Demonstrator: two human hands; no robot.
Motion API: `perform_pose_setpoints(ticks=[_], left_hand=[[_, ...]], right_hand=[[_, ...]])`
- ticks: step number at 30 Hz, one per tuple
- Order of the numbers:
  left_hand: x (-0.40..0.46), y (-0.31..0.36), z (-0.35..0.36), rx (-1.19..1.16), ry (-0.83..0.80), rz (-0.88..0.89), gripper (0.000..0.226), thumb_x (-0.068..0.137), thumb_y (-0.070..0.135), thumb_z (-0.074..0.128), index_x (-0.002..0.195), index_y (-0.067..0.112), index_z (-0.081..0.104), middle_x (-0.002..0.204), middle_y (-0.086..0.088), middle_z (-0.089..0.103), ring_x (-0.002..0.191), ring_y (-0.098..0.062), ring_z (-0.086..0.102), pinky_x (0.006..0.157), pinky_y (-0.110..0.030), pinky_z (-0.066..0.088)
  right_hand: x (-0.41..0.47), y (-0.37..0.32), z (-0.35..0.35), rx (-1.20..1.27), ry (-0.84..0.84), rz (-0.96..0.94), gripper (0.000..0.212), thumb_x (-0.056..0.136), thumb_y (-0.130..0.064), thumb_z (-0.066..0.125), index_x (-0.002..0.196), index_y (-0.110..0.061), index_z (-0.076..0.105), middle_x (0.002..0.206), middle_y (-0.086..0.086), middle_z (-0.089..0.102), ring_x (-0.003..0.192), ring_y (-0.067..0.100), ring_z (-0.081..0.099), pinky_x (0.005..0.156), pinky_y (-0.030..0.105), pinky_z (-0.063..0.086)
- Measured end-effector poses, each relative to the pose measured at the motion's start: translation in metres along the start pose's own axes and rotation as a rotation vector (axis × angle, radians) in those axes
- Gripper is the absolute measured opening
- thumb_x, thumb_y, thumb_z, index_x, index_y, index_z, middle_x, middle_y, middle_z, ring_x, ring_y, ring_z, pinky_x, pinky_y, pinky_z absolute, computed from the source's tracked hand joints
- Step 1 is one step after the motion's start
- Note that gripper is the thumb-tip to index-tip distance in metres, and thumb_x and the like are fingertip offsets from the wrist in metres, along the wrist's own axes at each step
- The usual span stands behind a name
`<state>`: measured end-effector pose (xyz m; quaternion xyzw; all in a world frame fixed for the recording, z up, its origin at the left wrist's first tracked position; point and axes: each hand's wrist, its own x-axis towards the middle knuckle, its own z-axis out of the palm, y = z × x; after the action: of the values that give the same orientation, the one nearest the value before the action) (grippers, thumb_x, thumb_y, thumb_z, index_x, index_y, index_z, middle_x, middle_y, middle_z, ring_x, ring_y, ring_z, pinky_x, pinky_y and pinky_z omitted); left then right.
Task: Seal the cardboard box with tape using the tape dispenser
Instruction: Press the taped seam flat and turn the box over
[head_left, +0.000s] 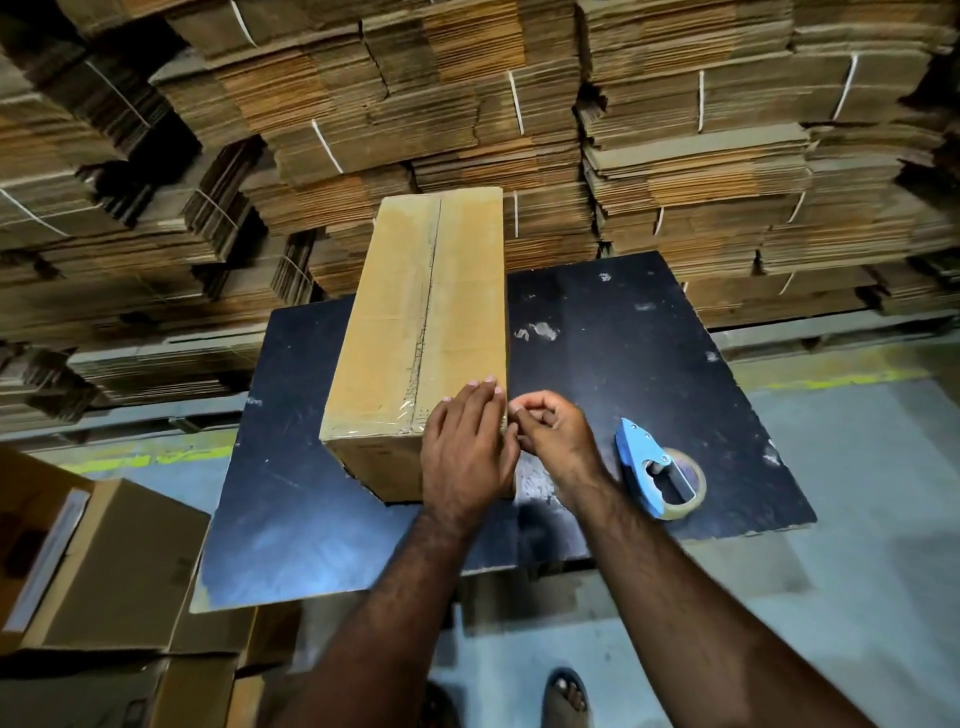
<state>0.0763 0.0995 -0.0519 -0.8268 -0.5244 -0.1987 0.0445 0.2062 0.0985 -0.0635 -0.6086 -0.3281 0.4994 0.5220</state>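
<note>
Cardboard box (415, 332) steadied under the flat, spread left hand (464, 452); right hand (551, 431) pinches tape at its corner, tape dispenser (660, 475) idle just beyond.

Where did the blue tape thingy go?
The blue tape dispenser lies on the black table, on the right side of the head view, just right of the right hand and apart from the cardboard box.
</note>
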Motion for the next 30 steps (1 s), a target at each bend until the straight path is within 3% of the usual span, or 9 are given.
perform_pose_setpoints(ticks=[4, 7, 9, 13, 15, 18, 22, 25, 30], left_hand=[[0.007, 0.016, 0.011, 0.053, 0.013, -0.077, 0.039, 0.093, 0.031, 0.054, 0.126, 0.012, 0.061, 0.138, -0.007, 0.06, 0.132, -0.025, 0.052, 0.108, -0.044, 0.038], [-0.001, 0.006, 0.008, 0.01, 0.011, -0.034, 0.056, 0.091, 0.04, 0.063, 0.137, 0.009, 0.055, 0.147, -0.009, 0.053, 0.139, -0.025, 0.046, 0.115, -0.045, 0.031], [-0.008, -0.007, 0.001, -0.003, 0.008, 0.047, 0.066, 0.095, 0.048, 0.049, 0.146, 0.007, 0.047, 0.155, -0.009, 0.044, 0.145, -0.025, 0.039, 0.119, -0.047, 0.023], [-0.016, -0.021, -0.003, -0.068, 0.012, 0.105, 0.056, 0.1, 0.034, 0.034, 0.146, 0.006, 0.048, 0.156, -0.008, 0.042, 0.144, -0.024, 0.041, 0.113, -0.046, 0.033], [-0.015, -0.023, -0.003, -0.105, -0.008, 0.116, 0.056, 0.099, 0.035, 0.036, 0.147, 0.007, 0.048, 0.156, -0.008, 0.042, 0.145, -0.022, 0.04, 0.114, -0.045, 0.035], [-0.015, -0.023, -0.006, -0.141, -0.056, 0.125, 0.069, 0.086, 0.035, 0.046, 0.148, 0.006, 0.045, 0.157, -0.009, 0.04, 0.147, -0.023, 0.036, 0.117, -0.045, 0.032], [-0.014, -0.025, -0.005, -0.123, -0.094, 0.111, 0.071, 0.085, 0.026, 0.057, 0.151, 0.008, 0.04, 0.161, -0.007, 0.034, 0.149, -0.021, 0.03, 0.119, -0.043, 0.027], [-0.014, -0.025, -0.007, -0.11, -0.095, 0.111, 0.068, 0.088, 0.025, 0.056, 0.152, 0.01, 0.04, 0.162, -0.005, 0.033, 0.15, -0.019, 0.029, 0.12, -0.042, 0.027], [-0.012, -0.026, -0.011, -0.116, -0.176, 0.115, 0.074, 0.087, 0.04, 0.054, 0.152, 0.006, 0.039, 0.162, -0.01, 0.032, 0.15, -0.022, 0.028, 0.12, -0.041, 0.023]], right_hand=[[-0.018, -0.006, -0.003, -0.051, 0.243, -0.054, 0.016, 0.096, -0.023, 0.055, 0.091, -0.026, 0.07, 0.089, -0.005, 0.076, 0.091, 0.011, 0.071, 0.091, 0.044, 0.056], [-0.052, -0.01, 0.006, -0.067, 0.182, -0.155, 0.028, 0.098, -0.035, 0.045, 0.109, -0.028, 0.07, 0.109, -0.01, 0.073, 0.104, 0.002, 0.066, 0.098, 0.033, 0.051], [-0.071, -0.009, 0.017, -0.151, 0.11, -0.191, 0.044, 0.095, -0.044, 0.04, 0.13, -0.03, 0.062, 0.123, -0.012, 0.067, 0.11, -0.003, 0.061, 0.098, 0.02, 0.045], [-0.083, -0.011, 0.04, -0.327, 0.069, -0.2, 0.056, 0.098, -0.047, 0.031, 0.151, -0.028, 0.037, 0.14, 0.0, 0.057, 0.124, 0.012, 0.056, 0.1, 0.016, 0.039], [-0.067, -0.017, 0.048, -0.374, 0.098, -0.169, 0.051, 0.105, -0.042, 0.03, 0.153, -0.024, 0.034, 0.148, 0.001, 0.048, 0.134, 0.017, 0.047, 0.1, 0.011, 0.03], [-0.034, -0.032, 0.045, -0.359, 0.057, -0.073, 0.051, 0.106, -0.043, 0.028, 0.155, -0.029, 0.027, 0.151, 0.002, 0.044, 0.137, 0.02, 0.043, 0.107, 0.019, 0.03], [-0.04, -0.027, 0.036, -0.153, 0.11, -0.097, 0.054, 0.104, -0.05, 0.029, 0.153, -0.028, 0.031, 0.154, -0.006, 0.038, 0.138, 0.005, 0.037, 0.104, 0.013, 0.025], [-0.069, -0.009, 0.047, -0.001, 0.202, -0.139, 0.061, 0.096, -0.057, 0.032, 0.148, -0.026, 0.043, 0.149, -0.014, 0.044, 0.136, -0.002, 0.04, 0.112, 0.021, 0.03], [-0.049, -0.021, 0.064, 0.07, 0.189, -0.038, 0.046, 0.105, -0.037, 0.04, 0.149, -0.027, 0.041, 0.141, -0.018, 0.046, 0.123, -0.005, 0.042, 0.101, 0.011, 0.033]])
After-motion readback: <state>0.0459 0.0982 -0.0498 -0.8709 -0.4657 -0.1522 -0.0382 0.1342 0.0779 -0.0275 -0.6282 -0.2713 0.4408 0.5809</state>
